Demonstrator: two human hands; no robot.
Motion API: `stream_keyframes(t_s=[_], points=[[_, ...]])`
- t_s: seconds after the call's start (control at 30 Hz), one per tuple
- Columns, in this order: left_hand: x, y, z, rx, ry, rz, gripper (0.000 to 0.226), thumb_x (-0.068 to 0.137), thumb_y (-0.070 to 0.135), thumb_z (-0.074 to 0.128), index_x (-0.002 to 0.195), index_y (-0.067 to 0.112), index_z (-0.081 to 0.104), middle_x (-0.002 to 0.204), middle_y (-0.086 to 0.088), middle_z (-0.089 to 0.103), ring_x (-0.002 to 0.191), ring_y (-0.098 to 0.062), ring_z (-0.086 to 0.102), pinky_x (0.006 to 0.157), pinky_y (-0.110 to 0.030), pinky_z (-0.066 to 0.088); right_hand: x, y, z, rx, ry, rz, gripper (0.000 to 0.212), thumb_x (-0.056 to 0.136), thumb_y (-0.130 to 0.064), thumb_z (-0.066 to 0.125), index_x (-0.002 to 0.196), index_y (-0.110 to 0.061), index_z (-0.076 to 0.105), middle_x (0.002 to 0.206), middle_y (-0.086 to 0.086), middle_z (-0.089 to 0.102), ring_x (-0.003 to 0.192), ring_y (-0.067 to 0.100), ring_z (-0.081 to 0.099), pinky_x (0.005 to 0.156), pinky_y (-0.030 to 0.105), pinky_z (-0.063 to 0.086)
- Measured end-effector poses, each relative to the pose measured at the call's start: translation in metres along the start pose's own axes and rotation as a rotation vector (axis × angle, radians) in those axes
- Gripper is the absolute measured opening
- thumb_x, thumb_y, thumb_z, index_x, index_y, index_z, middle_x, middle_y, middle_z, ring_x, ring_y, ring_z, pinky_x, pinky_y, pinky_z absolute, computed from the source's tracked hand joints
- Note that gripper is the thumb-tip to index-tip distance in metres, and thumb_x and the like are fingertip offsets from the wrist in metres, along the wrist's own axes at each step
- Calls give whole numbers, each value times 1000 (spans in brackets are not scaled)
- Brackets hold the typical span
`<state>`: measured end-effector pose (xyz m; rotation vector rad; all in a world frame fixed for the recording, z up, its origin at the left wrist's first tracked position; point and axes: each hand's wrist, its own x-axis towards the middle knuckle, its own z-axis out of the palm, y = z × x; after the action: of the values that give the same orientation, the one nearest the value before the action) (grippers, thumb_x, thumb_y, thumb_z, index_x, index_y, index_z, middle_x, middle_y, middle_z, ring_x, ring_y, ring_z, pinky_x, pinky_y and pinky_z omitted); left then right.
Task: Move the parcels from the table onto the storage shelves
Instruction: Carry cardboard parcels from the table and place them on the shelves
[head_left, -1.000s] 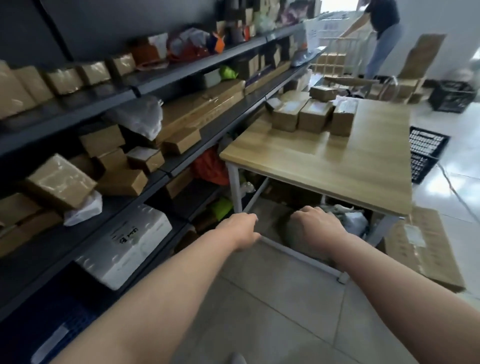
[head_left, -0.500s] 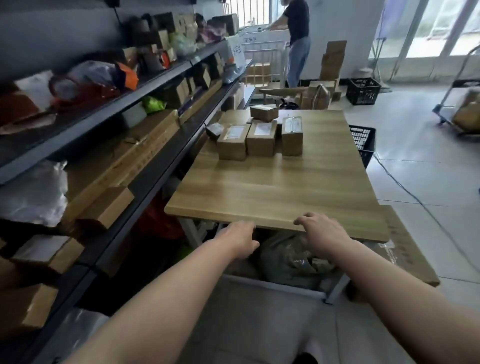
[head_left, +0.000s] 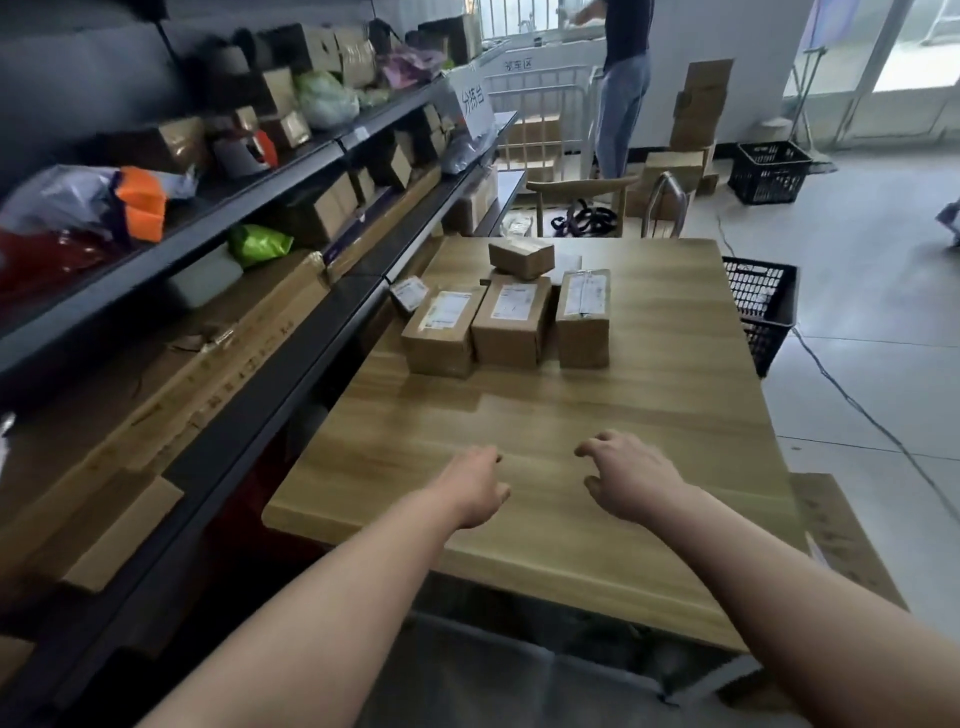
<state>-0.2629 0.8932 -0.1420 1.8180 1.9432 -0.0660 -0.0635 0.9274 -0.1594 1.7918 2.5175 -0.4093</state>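
Observation:
Several brown cardboard parcels stand near the far left of the wooden table (head_left: 649, 415): a left parcel (head_left: 441, 330), a middle parcel (head_left: 511, 319) and a right parcel (head_left: 583, 317) in a row. A smaller box (head_left: 521, 256) rests behind them, and a small white-labelled packet (head_left: 409, 292) lies at their left. My left hand (head_left: 475, 486) and my right hand (head_left: 626, 480) hover over the near part of the tabletop, well short of the parcels. Both hold nothing, fingers loosely curled and apart. The dark storage shelves (head_left: 260, 343) run along the left.
The shelves hold many boxes, a long flat carton (head_left: 208, 374) and bags. A black crate (head_left: 761, 306) sits on the floor right of the table, flat cardboard (head_left: 836, 535) leans at the near right. A person (head_left: 623, 88) stands at the back by a chair (head_left: 582, 200).
The view has come closer to the table and risen. Both hands have moved from below the table's near edge to above the tabletop, and the fingers have spread.

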Motion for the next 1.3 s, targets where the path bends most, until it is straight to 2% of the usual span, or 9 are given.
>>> stream_keyframes(t_s=[0.33, 0.6, 0.83, 0.97, 1.0, 1.07, 1.13, 1.2, 1.3], points=[[102, -29, -31, -9, -44, -4, 55, 96, 34, 56, 145, 16, 39, 151, -8, 37, 137, -26, 37, 109, -33, 31, 95, 3, 3, 7, -70, 50, 45, 91, -28, 52, 136, -30, 46, 136, -1, 46, 127, 22, 42, 99, 40, 38], [196, -94, -81, -55, 31, -23, 57, 93, 36, 59, 144, 18, 41, 148, -4, 42, 135, -25, 41, 108, -37, 37, 197, -30, -7, 7, -90, 107, 45, 91, -30, 53, 135, -29, 46, 137, 0, 45, 128, 22, 40, 98, 40, 38], [282, -149, -111, -140, 185, -149, 62, 94, 32, 57, 149, 18, 30, 160, -6, 16, 145, -28, 19, 115, -45, 25, 288, -76, -7, 26, -45, 73, 56, 88, -24, 54, 142, -25, 39, 147, 0, 36, 134, 23, 34, 99, 42, 38], [320, -165, -115, -171, 146, -192, 68, 96, 32, 54, 153, 31, 17, 161, -8, 11, 145, -33, 15, 113, -50, 26, 325, -102, 4, 57, -37, 30, 67, 87, -16, 57, 147, -28, 30, 156, 0, 24, 142, 22, 24, 103, 44, 36], [327, -167, -115, -171, 128, -188, 65, 97, 32, 53, 153, 33, 19, 161, -8, 14, 145, -33, 18, 112, -50, 28, 332, -106, 8, 52, -46, 15, 66, 88, -15, 55, 148, -29, 29, 157, 0, 21, 143, 22, 21, 104, 44, 35], [339, -172, -111, -164, 135, -150, 54, 97, 31, 52, 148, 31, 34, 152, -7, 35, 136, -29, 36, 104, -44, 38, 343, -111, 14, 59, -64, 12, 60, 90, -13, 51, 145, -32, 36, 156, 0, 24, 141, 23, 27, 101, 42, 37], [345, -177, -110, -168, 202, -113, 41, 97, 28, 52, 138, 31, 49, 135, -3, 54, 118, -24, 53, 86, -37, 48, 350, -113, 16, 70, -22, 20, 52, 89, -11, 50, 136, -31, 48, 147, 0, 38, 128, 24, 44, 92, 38, 41], [349, -182, -110, -187, 248, -108, 35, 97, 26, 51, 130, 33, 56, 126, 0, 61, 106, -23, 59, 75, -33, 50, 355, -114, 15, 45, 26, 4, 43, 87, -11, 50, 126, -29, 57, 132, 0, 49, 112, 24, 54, 82, 35, 41], [348, -185, -112, -218, 250, -119, 36, 97, 25, 49, 129, 37, 58, 127, 0, 63, 107, -26, 60, 81, -35, 52, 358, -115, 12, 35, 43, 0, 35, 89, -14, 50, 118, -30, 61, 122, -1, 53, 104, 24, 56, 77, 33, 38]])
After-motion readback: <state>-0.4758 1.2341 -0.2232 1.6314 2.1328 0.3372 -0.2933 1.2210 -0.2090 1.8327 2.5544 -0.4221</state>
